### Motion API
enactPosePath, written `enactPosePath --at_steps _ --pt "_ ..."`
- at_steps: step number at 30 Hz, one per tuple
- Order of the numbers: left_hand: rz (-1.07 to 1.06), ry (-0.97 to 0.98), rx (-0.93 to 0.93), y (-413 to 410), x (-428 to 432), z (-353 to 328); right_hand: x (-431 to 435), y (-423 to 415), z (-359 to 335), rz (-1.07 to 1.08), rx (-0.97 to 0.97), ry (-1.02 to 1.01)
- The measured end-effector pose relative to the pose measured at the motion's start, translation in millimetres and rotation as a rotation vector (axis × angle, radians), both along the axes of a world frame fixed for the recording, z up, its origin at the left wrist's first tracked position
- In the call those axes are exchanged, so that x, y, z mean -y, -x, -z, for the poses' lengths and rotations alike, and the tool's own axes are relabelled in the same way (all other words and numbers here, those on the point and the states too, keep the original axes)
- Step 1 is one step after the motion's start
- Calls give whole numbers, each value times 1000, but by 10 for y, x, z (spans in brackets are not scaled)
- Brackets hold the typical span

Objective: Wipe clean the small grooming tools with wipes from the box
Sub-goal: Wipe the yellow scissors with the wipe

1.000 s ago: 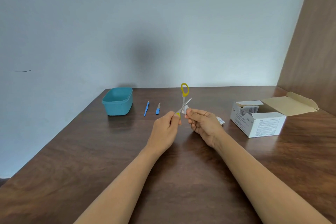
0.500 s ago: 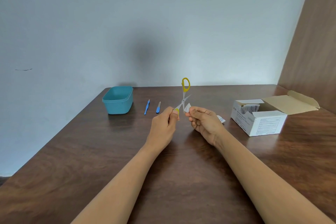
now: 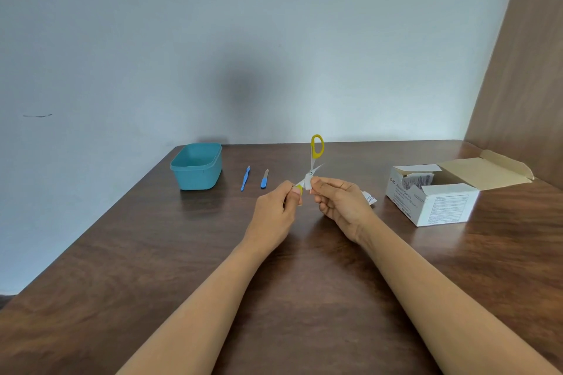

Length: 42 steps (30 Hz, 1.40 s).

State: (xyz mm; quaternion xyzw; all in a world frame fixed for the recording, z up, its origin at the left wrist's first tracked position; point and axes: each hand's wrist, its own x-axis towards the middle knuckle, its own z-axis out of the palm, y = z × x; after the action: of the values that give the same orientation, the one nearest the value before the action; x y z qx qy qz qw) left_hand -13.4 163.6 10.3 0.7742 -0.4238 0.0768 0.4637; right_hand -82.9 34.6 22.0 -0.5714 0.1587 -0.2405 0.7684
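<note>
Small scissors (image 3: pixel 315 153) with yellow handles are held up over the middle of the table, blades spread apart. My left hand (image 3: pixel 277 210) grips the lower yellow handle. My right hand (image 3: pixel 339 202) pinches a small white wipe (image 3: pixel 307 183) around one blade near the pivot. The other yellow loop points upward. Two blue-handled tools lie on the table behind my left hand: a thin cuticle tool (image 3: pixel 245 178) and a short nail file (image 3: pixel 264 179). The open white box of wipes (image 3: pixel 432 199) stands to the right.
A teal plastic tub (image 3: pixel 196 166) sits at the far left of the brown wooden table (image 3: pixel 152 253). A torn wipe wrapper (image 3: pixel 369 198) lies behind my right hand. The box's flap lies open toward a brown wall panel on the right. A pale wall runs behind.
The scissors have shifted slightly between my hands, and the wipe has slid along the blade near the pivot. Everything on the table stays in place.
</note>
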Motion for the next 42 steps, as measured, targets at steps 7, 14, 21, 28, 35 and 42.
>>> enactPosePath --at_steps 7,14,21,28,35,42 --pt "10 -42 0 12 7 19 -10 -43 63 11 -4 326" --pt "-18 -75 35 -28 21 64 -22 -51 84 80 35 393" --pt "-13 -64 -5 5 13 38 -48 -52 80 91 29 206" --pt "-45 -33 -16 -12 1 73 -110 -43 68 117 42 404" --pt "-59 7 -36 -2 13 62 -65 -35 57 76 10 303" --pt "-100 -5 -72 -22 -1 53 -124 -35 55 116 65 388"
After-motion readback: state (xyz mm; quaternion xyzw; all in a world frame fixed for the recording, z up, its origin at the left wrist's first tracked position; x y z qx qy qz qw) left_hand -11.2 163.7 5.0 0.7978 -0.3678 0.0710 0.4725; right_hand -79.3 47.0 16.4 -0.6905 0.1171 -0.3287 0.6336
